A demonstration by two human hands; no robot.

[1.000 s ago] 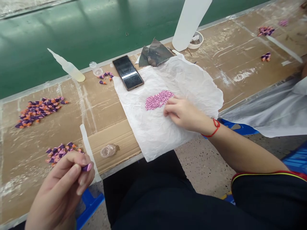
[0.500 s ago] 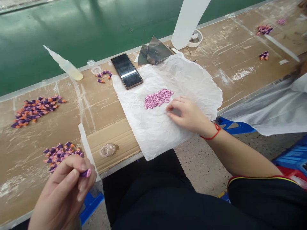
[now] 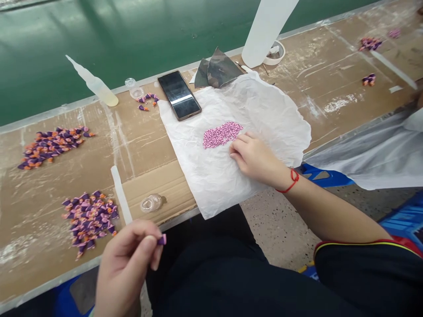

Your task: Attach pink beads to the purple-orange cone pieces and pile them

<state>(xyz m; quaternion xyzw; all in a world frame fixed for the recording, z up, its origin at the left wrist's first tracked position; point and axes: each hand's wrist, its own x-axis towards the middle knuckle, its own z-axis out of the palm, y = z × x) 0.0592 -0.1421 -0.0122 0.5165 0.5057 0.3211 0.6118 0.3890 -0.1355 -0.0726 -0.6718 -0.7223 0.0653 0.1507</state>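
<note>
Between the thumb and fingers of my left hand (image 3: 130, 264) is a small purple piece (image 3: 162, 239) with a pink end, held in front of the table's near edge. My right hand (image 3: 253, 156) rests on white crumpled paper (image 3: 211, 189), its thumb and fingertips pinched together; whatever is between them is hidden. Just beyond those fingertips lies a patch of tiny pink speckled bits (image 3: 221, 134). Left of my left hand is a pile of purple, pink and orange pieces (image 3: 89, 215). A small clear round container (image 3: 151, 203) stands on the cardboard.
A second pile of purple-and-orange pieces (image 3: 54, 145) lies farther left. A nozzle bottle (image 3: 104, 93) leans near the back edge. The phone (image 3: 179, 95) overlaps the paper; camouflage cloth pieces (image 3: 220, 70) and a tape roll (image 3: 275, 53) lie behind. White fabric (image 3: 373, 154) hangs at the right.
My left hand has moved right, away from the near pile, with the purple piece still in it. The fingers of my right hand have drawn closer together beside the pink bits.
</note>
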